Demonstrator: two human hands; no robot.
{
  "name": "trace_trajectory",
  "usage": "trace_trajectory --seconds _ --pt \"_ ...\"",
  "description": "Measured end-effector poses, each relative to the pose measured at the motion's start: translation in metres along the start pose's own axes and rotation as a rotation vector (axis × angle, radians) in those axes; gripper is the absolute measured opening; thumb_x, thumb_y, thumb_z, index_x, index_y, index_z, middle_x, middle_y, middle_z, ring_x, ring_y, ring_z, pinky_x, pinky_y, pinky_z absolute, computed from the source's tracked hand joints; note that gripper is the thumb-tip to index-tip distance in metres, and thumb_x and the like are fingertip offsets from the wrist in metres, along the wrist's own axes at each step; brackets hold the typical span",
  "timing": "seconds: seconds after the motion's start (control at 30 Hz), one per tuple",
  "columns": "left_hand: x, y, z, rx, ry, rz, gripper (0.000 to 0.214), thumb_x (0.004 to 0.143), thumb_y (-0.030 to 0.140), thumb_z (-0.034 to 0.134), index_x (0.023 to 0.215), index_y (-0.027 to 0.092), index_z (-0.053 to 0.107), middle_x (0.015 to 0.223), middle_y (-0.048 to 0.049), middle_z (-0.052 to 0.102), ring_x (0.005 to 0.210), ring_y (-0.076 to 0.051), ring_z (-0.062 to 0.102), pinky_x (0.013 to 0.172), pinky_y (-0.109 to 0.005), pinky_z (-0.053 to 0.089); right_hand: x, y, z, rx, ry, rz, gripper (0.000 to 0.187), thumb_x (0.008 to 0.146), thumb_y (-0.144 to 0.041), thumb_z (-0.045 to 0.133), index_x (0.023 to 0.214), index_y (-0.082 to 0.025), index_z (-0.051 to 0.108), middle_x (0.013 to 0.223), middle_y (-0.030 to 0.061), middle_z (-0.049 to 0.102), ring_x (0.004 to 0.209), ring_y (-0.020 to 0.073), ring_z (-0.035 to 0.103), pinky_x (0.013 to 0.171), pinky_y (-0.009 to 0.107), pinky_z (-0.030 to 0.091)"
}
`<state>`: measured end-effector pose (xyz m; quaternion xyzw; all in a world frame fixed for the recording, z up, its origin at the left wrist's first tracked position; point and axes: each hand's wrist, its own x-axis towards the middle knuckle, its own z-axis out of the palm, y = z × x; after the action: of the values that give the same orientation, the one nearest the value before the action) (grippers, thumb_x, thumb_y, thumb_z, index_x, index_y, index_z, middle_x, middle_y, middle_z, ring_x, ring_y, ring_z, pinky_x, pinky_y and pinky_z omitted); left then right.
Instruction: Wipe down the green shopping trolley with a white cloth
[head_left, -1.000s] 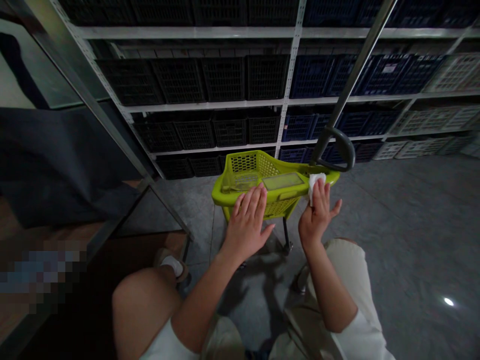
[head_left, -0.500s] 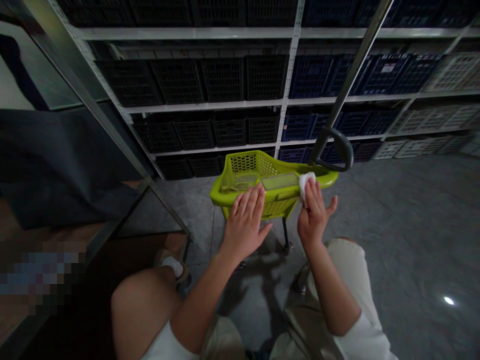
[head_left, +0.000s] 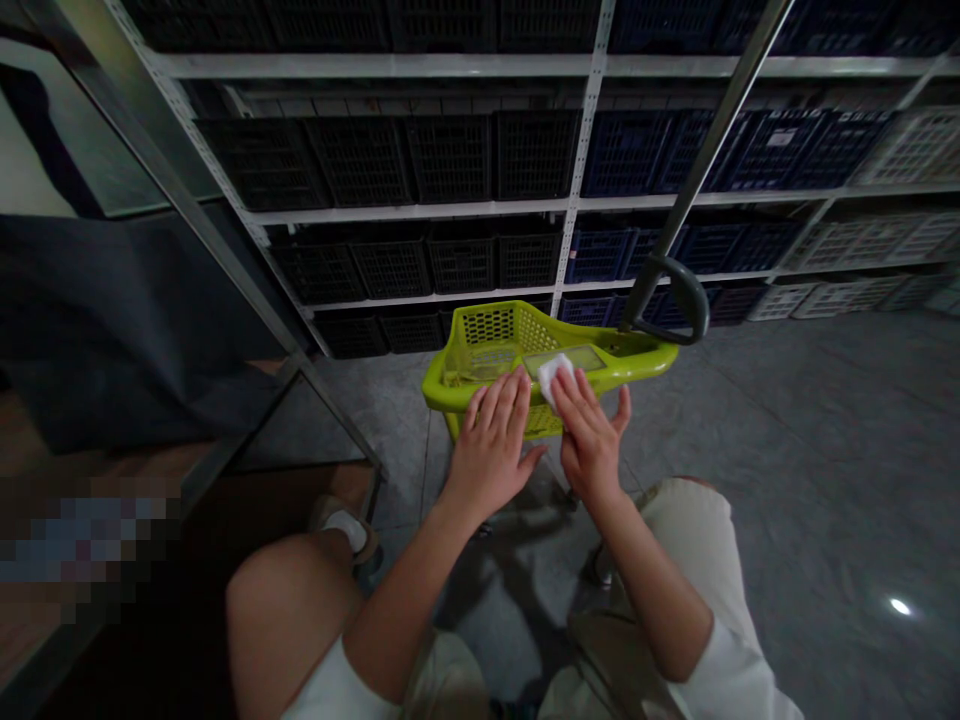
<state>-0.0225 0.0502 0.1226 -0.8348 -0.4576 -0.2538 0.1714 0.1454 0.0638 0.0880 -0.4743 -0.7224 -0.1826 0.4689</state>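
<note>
A lime-green plastic shopping basket (head_left: 487,340) stands on a low wheeled frame in front of my knees. My left hand (head_left: 491,445) lies flat on its near rim, fingers stretched out and holding nothing. My right hand (head_left: 589,435) presses a small white wipe (head_left: 555,373) with its fingertips against the flat panel on the near rim, right beside my left hand. A grey looped handle (head_left: 675,295) on a metal pole rises from the basket's right end.
Metal shelving (head_left: 570,205) filled with dark and blue crates (head_left: 450,155) runs along the back, with white crates (head_left: 862,240) at the right. A slanted metal frame (head_left: 225,260) stands at the left. Grey tiled floor (head_left: 810,450) spreads to the right.
My right hand has slid the white wipe leftward along the basket's near rim, from its right end to the flat panel beside my left hand. The left hand has stayed put.
</note>
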Motion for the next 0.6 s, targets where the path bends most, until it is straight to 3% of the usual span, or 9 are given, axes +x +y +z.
trace_trajectory --seconds 0.13,0.23,0.43,0.5,0.6 --pt "0.001 0.0 0.0 -0.015 -0.004 0.01 0.087 0.093 0.048 0.056 0.157 0.004 0.016 0.164 -0.017 0.029 0.15 -0.03 0.028 0.123 -0.046 0.019 -0.004 0.049 -0.004 -0.041 0.183 0.263 0.065 0.087 -0.009 0.034 0.147 -0.029 0.047 0.149 0.0082 0.053 0.143 0.0238 0.044 0.119 0.06 0.016" --pt "0.002 0.002 0.001 -0.029 0.001 0.007 0.09 0.091 0.048 0.058 0.157 0.005 0.015 0.164 -0.0174 0.029 0.15 -0.031 0.028 0.123 -0.046 0.019 -0.003 0.046 -0.002 -0.051 0.219 0.338 0.066 0.086 -0.009 0.034 0.148 -0.029 0.047 0.151 0.009 0.051 0.145 0.0253 0.042 0.117 0.061 0.02" --pt "0.001 0.002 0.003 -0.024 0.034 0.011 0.084 0.095 0.047 0.052 0.157 0.004 0.017 0.162 -0.0185 0.032 0.15 -0.031 0.028 0.123 -0.047 0.019 0.007 -0.026 0.003 -0.008 0.022 0.086 0.071 0.085 -0.006 0.033 0.153 -0.027 0.038 0.151 0.0065 0.052 0.146 0.0198 0.039 0.123 0.053 0.01" --pt "0.001 0.001 0.003 -0.017 0.037 0.012 0.082 0.095 0.046 0.051 0.157 0.004 0.017 0.161 -0.0189 0.034 0.15 -0.03 0.028 0.123 -0.048 0.02 0.008 -0.031 0.001 0.014 -0.036 0.003 0.07 0.086 -0.007 0.034 0.152 -0.026 0.038 0.151 0.0058 0.052 0.146 0.0188 0.039 0.123 0.052 0.008" --pt "0.001 0.0 0.002 -0.005 0.025 0.002 0.083 0.095 0.047 0.052 0.157 0.004 0.017 0.162 -0.0182 0.033 0.149 -0.031 0.03 0.123 -0.047 0.021 0.006 -0.01 -0.005 0.005 -0.033 -0.047 0.068 0.086 -0.006 0.034 0.15 -0.028 0.042 0.148 0.0049 0.055 0.144 0.0187 0.043 0.123 0.053 0.006"
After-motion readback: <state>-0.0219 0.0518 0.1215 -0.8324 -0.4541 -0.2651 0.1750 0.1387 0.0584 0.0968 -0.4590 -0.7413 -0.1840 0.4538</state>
